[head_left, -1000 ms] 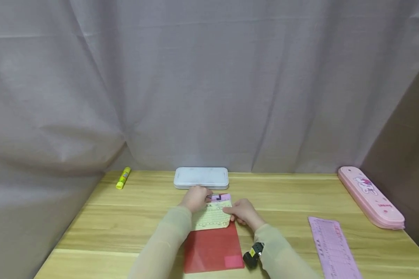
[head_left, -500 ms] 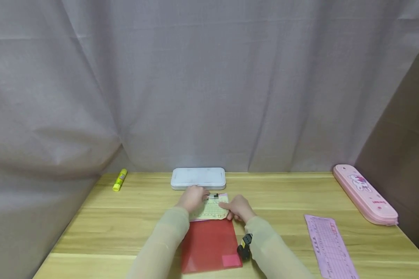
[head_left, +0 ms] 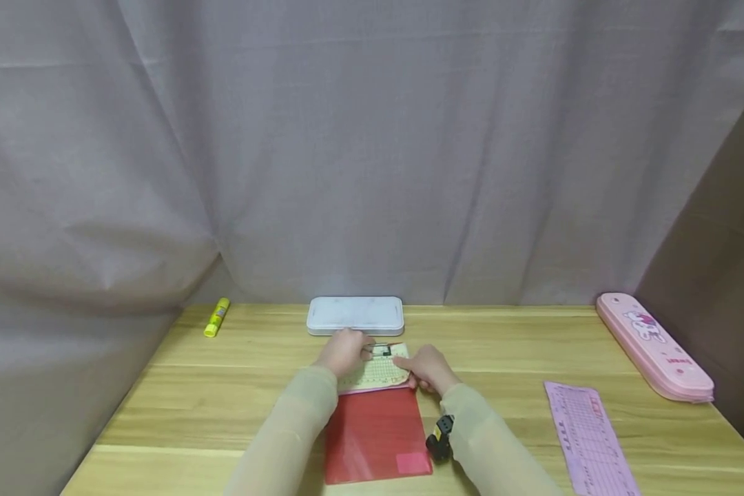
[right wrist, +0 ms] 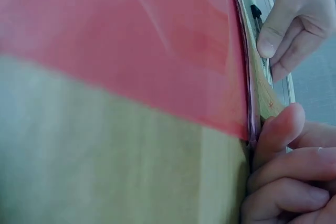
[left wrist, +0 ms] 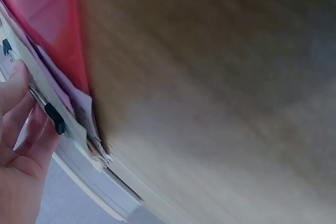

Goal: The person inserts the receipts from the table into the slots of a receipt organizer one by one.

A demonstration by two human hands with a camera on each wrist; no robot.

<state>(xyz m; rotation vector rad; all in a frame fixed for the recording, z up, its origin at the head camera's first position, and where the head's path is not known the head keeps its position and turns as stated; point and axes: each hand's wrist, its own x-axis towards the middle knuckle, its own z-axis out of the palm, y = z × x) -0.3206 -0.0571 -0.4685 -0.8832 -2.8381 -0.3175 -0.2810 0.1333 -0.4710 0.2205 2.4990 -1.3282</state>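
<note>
A translucent red folder (head_left: 375, 434) lies flat in front of the person, with a pale yellow printed slip (head_left: 372, 375) across its far end. Purple paper (left wrist: 52, 80) shows beneath the yellow slip, in layers at its edge in the left wrist view. At the top is a metal clip with black ends (head_left: 381, 350). My left hand (head_left: 344, 353) pinches this clip between thumb and fingers. On the other side, my right hand (head_left: 430, 368) pinches the right edge of the slips, thumb on top and fingers curled, also visible as a hand (right wrist: 289, 177) in the right wrist view.
Behind the folder stands a white flat case (head_left: 355, 313), close to the left hand. A yellow glue stick (head_left: 217, 317) lies far left. At the right are a loose purple printed slip (head_left: 592, 441) and a pink pencil case (head_left: 654, 348). A grey curtain (head_left: 372, 151) hangs behind.
The yellow slip has shifted away from me, so its top now reaches the clip and a purple edge peeks out below. My right hand moved slightly with it; the left stays at the clip.
</note>
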